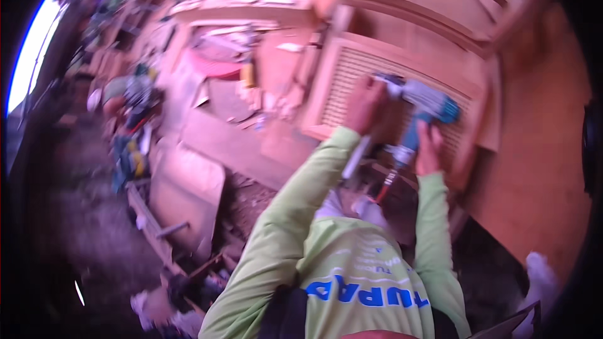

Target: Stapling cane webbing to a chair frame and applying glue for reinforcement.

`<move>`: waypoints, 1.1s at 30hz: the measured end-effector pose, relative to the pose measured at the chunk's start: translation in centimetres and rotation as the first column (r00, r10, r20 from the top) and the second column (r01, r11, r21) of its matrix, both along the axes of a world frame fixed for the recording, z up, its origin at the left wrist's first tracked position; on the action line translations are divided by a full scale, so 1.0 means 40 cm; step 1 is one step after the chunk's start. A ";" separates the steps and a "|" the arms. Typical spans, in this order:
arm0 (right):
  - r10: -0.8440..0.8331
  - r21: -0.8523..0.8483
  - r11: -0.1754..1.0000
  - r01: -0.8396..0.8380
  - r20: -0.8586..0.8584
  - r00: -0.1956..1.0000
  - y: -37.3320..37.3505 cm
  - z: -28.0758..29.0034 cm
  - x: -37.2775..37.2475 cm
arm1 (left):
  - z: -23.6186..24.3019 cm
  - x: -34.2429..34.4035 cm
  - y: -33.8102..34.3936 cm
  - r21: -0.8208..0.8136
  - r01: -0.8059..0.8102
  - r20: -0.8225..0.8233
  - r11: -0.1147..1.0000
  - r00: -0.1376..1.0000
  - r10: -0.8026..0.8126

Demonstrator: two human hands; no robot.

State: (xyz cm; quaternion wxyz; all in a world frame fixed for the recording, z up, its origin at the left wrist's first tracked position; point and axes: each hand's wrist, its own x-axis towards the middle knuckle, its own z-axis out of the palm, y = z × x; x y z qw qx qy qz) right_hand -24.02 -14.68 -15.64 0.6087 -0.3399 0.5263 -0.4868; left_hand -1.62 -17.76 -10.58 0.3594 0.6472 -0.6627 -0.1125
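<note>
Over the cane panel (338, 85), toward its far edge: nail gun (426, 96), body roughly along that edge, nose leftward. Right hand (429, 150) wrapped round grip; left hand (364, 105) nearer nose, blurred, cannot tell if gripping.

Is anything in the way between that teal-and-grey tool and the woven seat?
Nothing visible stands between the tool in the right hand and the woven seat under it. The left hand is at the tool's front end; blur hides whether they touch.
</note>
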 end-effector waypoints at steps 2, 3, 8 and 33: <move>0.040 0.026 0.999 -0.043 0.097 0.995 0.003 0.067 0.025 | 0.046 0.002 0.008 -0.091 -0.036 0.091 0.995 0.995 0.045; 0.049 0.077 0.995 -0.057 0.106 0.993 0.005 0.090 0.025 | 0.065 -0.004 0.015 -0.069 -0.035 0.097 0.997 0.994 0.041; 0.113 0.067 0.989 -0.129 0.202 0.973 0.014 0.129 -0.005 | 0.027 -0.016 0.020 -0.043 -0.005 0.010 0.999 1.000 0.005; 0.110 0.025 0.993 -0.115 0.147 0.983 0.043 0.286 0.042 | 0.078 0.027 0.039 0.289 0.031 -0.555 0.957 0.820 0.142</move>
